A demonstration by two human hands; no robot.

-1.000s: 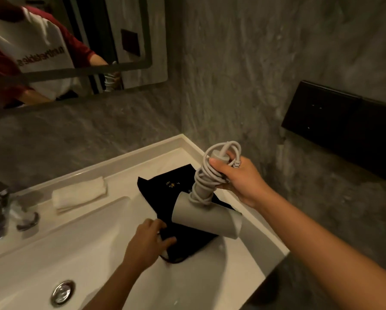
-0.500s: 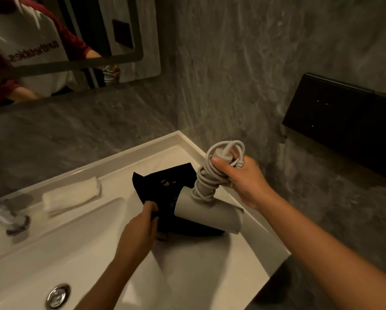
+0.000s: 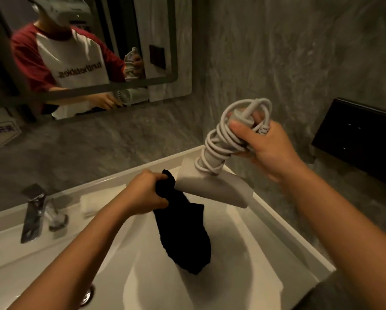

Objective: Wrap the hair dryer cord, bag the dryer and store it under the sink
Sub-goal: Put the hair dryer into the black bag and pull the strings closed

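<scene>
While the hair dryer [image 3: 212,186] is held up over the sink [image 3: 283,222] at about 1 o'clock from the middle of the view, its cord [image 3: 221,139] is already coiled round the handle, so the wrapping part looks done and the bagging is what's in hand. The handle and the loose plug end are gripped together by the right hand [image 3: 268,148], which is closed tight round the coils. The black bag [image 3: 187,238] is bunched at its top in the left hand [image 3: 147,193], also clenched, and the rest of it hangs limp down toward 6 o'clock over the basin. The dryer's barrel is touching the bag's top edge, just beside the left knuckles. Honestly, the bag's mouth isn't open yet as far as can be seen, so it should probably be spread out first, with one edge pinched rather than the whole neck fisted. Then the barrel can be fed in nose first, and the coils kept pinned so nothing unwinds. A faucet [image 3: 33,211] sits off at 9 o'clock, well clear of all this.
</scene>
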